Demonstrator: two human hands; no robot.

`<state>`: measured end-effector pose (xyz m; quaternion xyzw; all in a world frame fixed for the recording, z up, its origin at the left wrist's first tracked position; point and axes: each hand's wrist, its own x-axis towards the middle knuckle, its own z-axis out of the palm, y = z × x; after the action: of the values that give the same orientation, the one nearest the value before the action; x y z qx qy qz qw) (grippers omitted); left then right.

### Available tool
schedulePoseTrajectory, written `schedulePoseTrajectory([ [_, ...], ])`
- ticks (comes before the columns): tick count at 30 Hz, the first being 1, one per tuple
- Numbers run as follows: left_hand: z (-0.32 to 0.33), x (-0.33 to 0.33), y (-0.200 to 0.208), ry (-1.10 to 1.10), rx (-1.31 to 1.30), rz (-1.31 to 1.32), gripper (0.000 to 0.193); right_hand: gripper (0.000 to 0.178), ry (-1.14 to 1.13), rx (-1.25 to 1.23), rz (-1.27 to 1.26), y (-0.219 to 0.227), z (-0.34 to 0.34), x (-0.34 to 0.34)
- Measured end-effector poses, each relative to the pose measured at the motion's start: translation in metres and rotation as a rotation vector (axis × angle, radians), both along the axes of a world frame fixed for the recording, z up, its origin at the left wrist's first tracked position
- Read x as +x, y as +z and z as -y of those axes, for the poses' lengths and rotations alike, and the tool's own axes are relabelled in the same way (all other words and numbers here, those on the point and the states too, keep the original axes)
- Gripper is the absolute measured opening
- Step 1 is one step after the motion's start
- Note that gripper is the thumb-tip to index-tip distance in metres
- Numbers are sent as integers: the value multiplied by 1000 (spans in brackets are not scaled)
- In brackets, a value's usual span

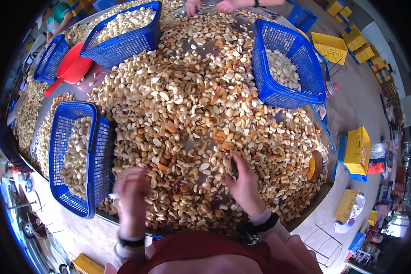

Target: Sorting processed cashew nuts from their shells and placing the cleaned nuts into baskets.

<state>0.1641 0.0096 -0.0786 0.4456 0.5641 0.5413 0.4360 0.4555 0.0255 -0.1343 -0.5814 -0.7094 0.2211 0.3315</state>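
A broad heap of small cream, tan and orange-brown pieces (182, 100) covers the table; they look like cut mushrooms or shelled seafood, and I cannot tell which. My left hand (133, 185) is over the heap's near left part, beside a blue basket (93, 160) of pale pieces. Motion smears its fingers. My right hand (245, 182) reaches into the near middle of the heap. Its fingers are curled toward the thumb, with something dark between them that I cannot make out. Both wrists wear dark bands.
Another blue basket (315, 75) with whitish pieces stands far right, and a fuller one (137, 43) far left. Near that one lie a red scoop (73, 66) and a smaller blue basket (50, 59). Another person's hands (226, 5) work at the far edge. Yellow crates (357, 150) stand right.
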Motion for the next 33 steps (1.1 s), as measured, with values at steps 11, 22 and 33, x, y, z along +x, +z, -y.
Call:
schedulePoseTrajectory([
  [11,0,-73,41,318,276,-1233,28,61,424,-259,463,-20,17,-37],
  [22,-3,70,-59,-522,-578,719,39,58,93,-136,133,14,6,25],
  [33,24,167,-90,-982,298,-569,16,62,-46,-129,325,13,56,126],
])
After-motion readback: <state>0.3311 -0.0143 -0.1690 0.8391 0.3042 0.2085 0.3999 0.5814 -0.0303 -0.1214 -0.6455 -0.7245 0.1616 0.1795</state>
